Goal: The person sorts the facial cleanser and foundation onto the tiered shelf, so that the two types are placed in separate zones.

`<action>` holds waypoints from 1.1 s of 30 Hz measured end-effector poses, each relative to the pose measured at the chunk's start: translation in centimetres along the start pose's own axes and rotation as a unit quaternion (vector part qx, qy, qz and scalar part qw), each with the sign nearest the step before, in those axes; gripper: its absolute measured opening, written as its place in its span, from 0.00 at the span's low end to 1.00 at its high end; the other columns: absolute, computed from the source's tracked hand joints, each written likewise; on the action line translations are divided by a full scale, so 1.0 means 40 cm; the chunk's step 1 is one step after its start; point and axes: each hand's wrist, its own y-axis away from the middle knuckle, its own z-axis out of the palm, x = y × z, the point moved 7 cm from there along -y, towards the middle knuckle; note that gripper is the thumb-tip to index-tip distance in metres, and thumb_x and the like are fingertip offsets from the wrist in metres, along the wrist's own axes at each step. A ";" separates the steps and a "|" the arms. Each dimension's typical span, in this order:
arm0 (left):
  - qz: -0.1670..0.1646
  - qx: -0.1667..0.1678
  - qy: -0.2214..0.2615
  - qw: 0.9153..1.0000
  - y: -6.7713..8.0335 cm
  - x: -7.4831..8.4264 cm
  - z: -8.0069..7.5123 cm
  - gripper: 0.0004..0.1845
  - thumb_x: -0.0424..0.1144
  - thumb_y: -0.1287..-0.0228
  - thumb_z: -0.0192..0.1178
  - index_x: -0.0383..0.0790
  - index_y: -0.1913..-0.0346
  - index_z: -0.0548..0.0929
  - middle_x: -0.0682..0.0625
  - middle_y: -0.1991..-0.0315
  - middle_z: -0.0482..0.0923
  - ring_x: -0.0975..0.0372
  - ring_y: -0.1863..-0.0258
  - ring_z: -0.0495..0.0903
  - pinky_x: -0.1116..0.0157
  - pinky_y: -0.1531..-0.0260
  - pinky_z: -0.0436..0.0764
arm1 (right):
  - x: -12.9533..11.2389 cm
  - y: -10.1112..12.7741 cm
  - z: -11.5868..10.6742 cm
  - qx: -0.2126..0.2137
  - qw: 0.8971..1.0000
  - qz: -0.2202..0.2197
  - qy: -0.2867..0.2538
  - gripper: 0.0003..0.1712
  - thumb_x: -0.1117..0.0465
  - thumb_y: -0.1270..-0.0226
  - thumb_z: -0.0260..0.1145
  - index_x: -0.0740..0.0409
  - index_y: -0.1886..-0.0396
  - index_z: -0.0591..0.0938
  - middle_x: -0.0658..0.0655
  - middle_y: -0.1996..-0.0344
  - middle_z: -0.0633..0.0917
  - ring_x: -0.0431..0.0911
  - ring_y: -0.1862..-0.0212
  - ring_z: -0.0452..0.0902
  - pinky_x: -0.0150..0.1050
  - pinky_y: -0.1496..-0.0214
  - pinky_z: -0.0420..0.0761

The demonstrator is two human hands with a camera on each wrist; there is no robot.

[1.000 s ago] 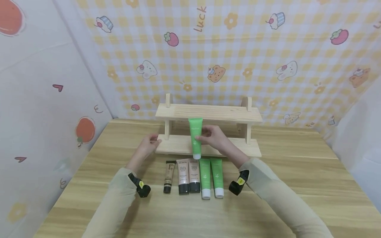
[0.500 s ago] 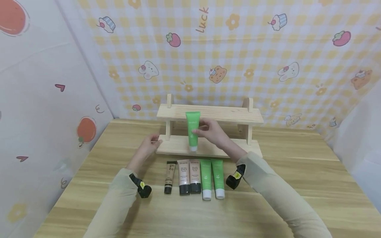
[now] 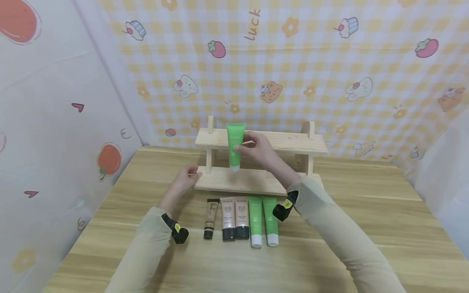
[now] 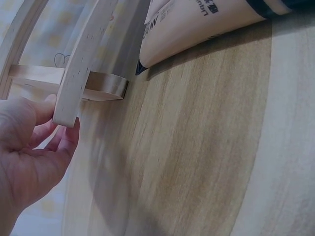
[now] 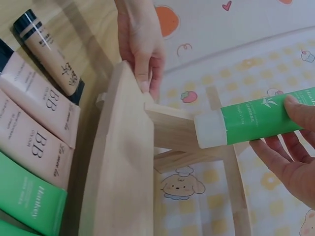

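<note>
The green tube [image 3: 236, 142] was in the air in front of the wooden rack, cap down and nearly upright, its top end over the upper board [image 3: 287, 141] in the head view. The right hand [image 3: 258, 148] had it pinched between thumb and fingers about its middle; a grip on so small a part could let the tube swivel if the cap struck something. The likeliest obstacle seemed the upper board's front edge, should the cap come in too low; the gap between them could not be told. Stood on that narrow cap, the tube might well topple if released while leaning. The left hand [image 3: 183, 181] grasped the left end of the lower board [image 3: 249, 181], thumb on one face and fingers on the other; a tug there could skew the rack under the tube. The right wrist camera [image 3: 282, 211] hung near the outer green tube [image 3: 270, 221] on the table [image 3: 220, 270], so a dipped forearm might nudge it into the inner green tube [image 3: 256, 221] and disturb the two BB tubes [image 3: 228, 219] farther along.
</note>
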 end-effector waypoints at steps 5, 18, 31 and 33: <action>-0.003 -0.002 -0.007 1.000 0.000 -0.003 -0.003 0.26 0.40 0.32 0.48 0.33 0.34 0.59 0.37 0.37 0.63 0.46 0.38 0.65 0.54 0.39 0.69 | -0.026 -0.016 -0.003 0.009 1.000 -0.011 -0.002 0.24 0.60 0.42 0.66 0.60 0.45 0.75 0.61 0.50 0.79 0.55 0.48 0.78 0.43 0.47 0.79; 0.002 -0.001 0.004 1.000 -0.007 -0.006 -0.002 0.26 0.40 0.32 0.48 0.33 0.34 0.59 0.36 0.38 0.63 0.46 0.39 0.66 0.55 0.40 0.70 | -0.081 -0.078 -0.019 0.039 0.998 -0.032 -0.022 0.24 0.61 0.42 0.66 0.56 0.45 0.74 0.59 0.52 0.80 0.51 0.49 0.78 0.44 0.44 0.77; 0.004 -0.012 0.011 1.000 -0.007 -0.011 -0.005 0.26 0.41 0.31 0.47 0.35 0.34 0.58 0.37 0.37 0.62 0.46 0.38 0.64 0.53 0.39 0.69 | -0.102 -0.159 -0.001 0.079 0.995 -0.043 -0.037 0.23 0.62 0.42 0.66 0.57 0.46 0.75 0.58 0.50 0.79 0.50 0.49 0.78 0.39 0.47 0.79; 0.004 -0.013 0.009 1.000 -0.008 -0.011 -0.003 0.26 0.41 0.31 0.47 0.35 0.34 0.58 0.37 0.37 0.62 0.46 0.37 0.64 0.53 0.38 0.68 | -0.101 -0.168 0.003 0.082 0.995 -0.043 -0.034 0.23 0.63 0.42 0.66 0.58 0.46 0.75 0.59 0.50 0.79 0.51 0.49 0.78 0.39 0.47 0.79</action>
